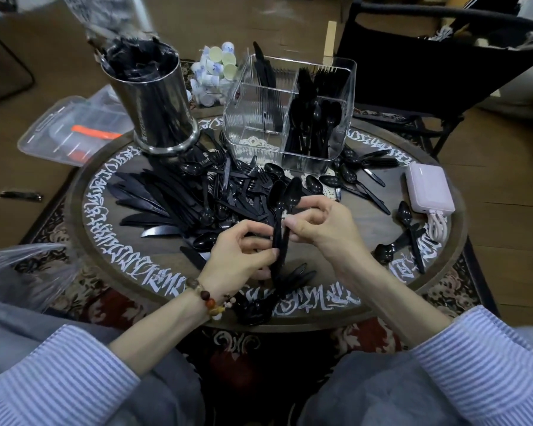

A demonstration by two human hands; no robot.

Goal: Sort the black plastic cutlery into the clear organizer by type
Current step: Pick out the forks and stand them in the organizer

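Two black plastic spoons are held upright between both hands above the near part of the round table, bowls up and handles side by side. The left hand is curled around the lower handles, thumb and fingertips pinching them; the right hand pinches the same handles a little higher, just under the bowls. The spoons therefore lie inside both grips, touching both sets of fingers, well short of the clear organizer at the far side of the table.

Sorting is judged to be partly done. Spoons stand in the organizer's near right compartment, forks in the far right one, and a few knives in the far left; the near left compartment looks empty. Much remains: a large mixed heap of cutlery is spread across the table's left and middle, with knives fanned at the left, and loose spoons are scattered to the right, near a pale power bank. A steel canister beside the organizer also appears filled with black items, though their type cannot be made out.
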